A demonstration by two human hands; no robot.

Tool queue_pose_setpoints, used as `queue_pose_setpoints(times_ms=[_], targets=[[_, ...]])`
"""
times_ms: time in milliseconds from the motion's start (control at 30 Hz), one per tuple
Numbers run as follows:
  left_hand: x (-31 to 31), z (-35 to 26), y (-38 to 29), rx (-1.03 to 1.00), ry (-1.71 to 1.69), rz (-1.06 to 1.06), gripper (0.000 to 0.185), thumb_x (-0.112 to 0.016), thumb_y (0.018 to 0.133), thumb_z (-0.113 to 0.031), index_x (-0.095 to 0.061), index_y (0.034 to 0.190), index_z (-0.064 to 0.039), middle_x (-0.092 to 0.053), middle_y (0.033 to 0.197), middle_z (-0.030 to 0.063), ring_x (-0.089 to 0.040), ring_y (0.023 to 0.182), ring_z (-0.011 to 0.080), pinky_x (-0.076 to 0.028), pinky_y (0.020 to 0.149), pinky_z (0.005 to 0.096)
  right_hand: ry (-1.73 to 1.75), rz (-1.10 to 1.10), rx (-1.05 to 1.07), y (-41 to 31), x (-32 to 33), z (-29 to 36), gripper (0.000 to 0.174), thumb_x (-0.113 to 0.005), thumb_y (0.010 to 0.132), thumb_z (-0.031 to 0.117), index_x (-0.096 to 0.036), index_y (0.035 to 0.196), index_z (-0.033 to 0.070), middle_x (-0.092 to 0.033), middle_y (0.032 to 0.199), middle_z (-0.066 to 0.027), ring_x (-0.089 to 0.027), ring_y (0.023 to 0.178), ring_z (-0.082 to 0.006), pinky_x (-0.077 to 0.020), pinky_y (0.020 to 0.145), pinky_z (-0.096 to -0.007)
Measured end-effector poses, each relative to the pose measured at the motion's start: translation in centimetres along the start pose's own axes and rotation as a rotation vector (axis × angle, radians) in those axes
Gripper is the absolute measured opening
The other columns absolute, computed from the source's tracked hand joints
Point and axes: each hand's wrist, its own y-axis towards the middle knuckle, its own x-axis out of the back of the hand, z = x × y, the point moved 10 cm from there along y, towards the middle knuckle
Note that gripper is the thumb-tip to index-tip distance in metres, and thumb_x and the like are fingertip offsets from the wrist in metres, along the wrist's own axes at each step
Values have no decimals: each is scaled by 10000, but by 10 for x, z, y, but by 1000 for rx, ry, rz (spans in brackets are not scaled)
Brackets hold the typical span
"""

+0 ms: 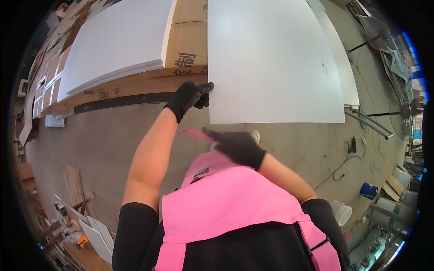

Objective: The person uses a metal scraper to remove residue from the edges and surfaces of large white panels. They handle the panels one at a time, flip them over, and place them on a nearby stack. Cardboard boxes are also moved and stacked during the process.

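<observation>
A large white panel (271, 67) lies flat before me, its near edge jutting over the floor. My left hand (190, 98), in a black glove, grips the left edge of this panel, with a fingertip on the top face. My right hand (239, 147), also in a black glove and blurred, is in front of my pink apron (230, 200). It holds a narrow pink strip (198, 133) pointing to the left; whether this is cloth or a tool cannot be told.
At the left, white panels (118, 37) lie stacked on printed cardboard packaging (184, 44). Metal tubes (369, 123) stick out at the right. A corded power tool (353, 145), a blue bucket (369, 191) and a white bucket (341, 212) stand or lie on the floor. Boards (96, 233) lean at lower left.
</observation>
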Motion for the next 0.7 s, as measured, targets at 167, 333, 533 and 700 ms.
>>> queue_pose_setpoints(times_ms=[167, 333, 533, 700], targets=[[-6, 1, -6, -166, -103, -40, 353, -622, 898, -356, -631, 806, -15, -630, 723, 39, -562, 616, 102, -466, 589, 252, 379, -365, -687, -90, 92, -110, 573, -604, 830, 103, -447, 1378, 151, -662, 814, -118, -644, 631, -175, -525, 566, -323], [-45, -4, -24, -420, -219, 32, 508, -577, 910, -268, -445, 1319, 2, -585, 1210, 110, -526, 1110, 188, -388, 973, 332, 746, -814, -676, -149, 132, -143, 351, -586, 845, 67, -551, 1191, 16, -625, 718, -71, -576, 506, -130, -463, 463, -250], [-36, -11, -55, -470, 111, -512, 546, -519, 913, -260, -381, 1373, -1, -526, 1276, 223, -505, 1168, 334, -389, 996, 376, 926, -1266, -724, -242, 207, -278, 276, -618, 846, 150, -579, 1106, 69, -662, 904, -67, -619, 711, -166, -488, 576, -297], [-61, -64, -71, -734, 854, -671, 385, -495, 856, -78, -542, 1236, -41, -523, 1272, 188, -475, 1197, 353, -363, 1010, 477, -135, -1145, -946, -343, 310, -366, 444, -608, 867, 402, -631, 759, -28, -560, 623, -101, -484, 541, -199, -399, 525, -381]])
